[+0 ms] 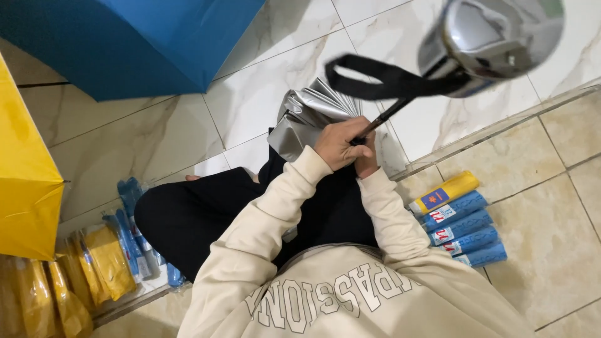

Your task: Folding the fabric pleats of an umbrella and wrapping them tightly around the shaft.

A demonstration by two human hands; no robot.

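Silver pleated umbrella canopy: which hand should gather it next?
Probably the left hand: it is nearest the silver pleated canopy, gripping the thin black shaft; the right hand sits behind, mostly hidden.

I'm sitting cross-legged, both cream-sleeved arms bending in toward my lap. My left hand [337, 145] is curling into a closed fist, knuckles up, and my right hand [367, 159] is pressing against it, fingers tucked under.

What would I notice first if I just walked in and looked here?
Probably the folded silver umbrella in the middle, gripped by the left hand and the right hand, its shiny handle looming close at the top right. Then the open blue umbrella at top left and the yellow one at the left edge.
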